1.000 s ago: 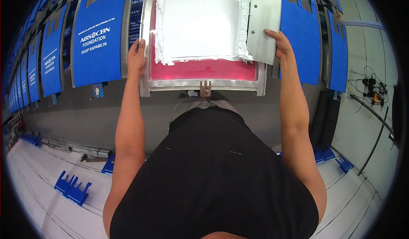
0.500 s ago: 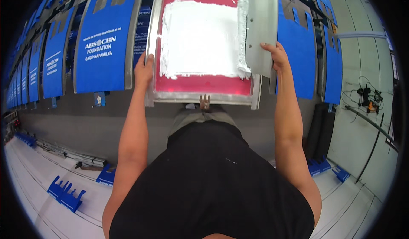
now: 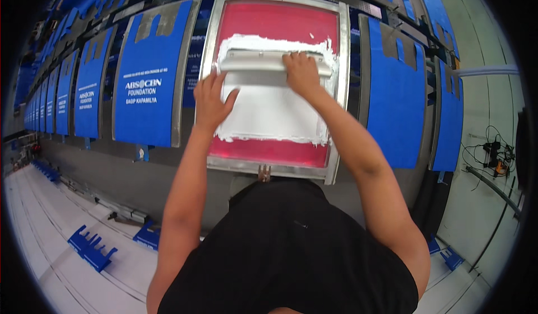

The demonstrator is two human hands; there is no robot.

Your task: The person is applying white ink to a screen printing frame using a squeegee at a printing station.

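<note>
In front of me lies a screen-printing frame (image 3: 294, 171) with metal rails and red mesh (image 3: 274, 17). White ink (image 3: 263, 115) covers a rectangle in its middle. A wide metal squeegee (image 3: 252, 62) lies crosswise on the far part of the ink. My right hand (image 3: 302, 73) grips it right of its middle, fingers curled over the top. Beside the squeegee's left end, over the frame's left rail, my left hand (image 3: 212, 102) has its fingers and thumb apart; whether the fingertips touch the squeegee is unclear.
Blue fabric pieces with cut-out tops lie on boards to the left (image 3: 148, 118) and right (image 3: 395, 107). A metal clip (image 3: 264, 173) sits at the frame's near edge. More blue pieces (image 3: 92, 249) are on the floor at lower left. Cables and a dark device (image 3: 493, 152) lie far right.
The squeegee has turned from upright along the right side to crosswise over the ink. My right hand moved left with it. My left hand let go of the left rail and moved inward.
</note>
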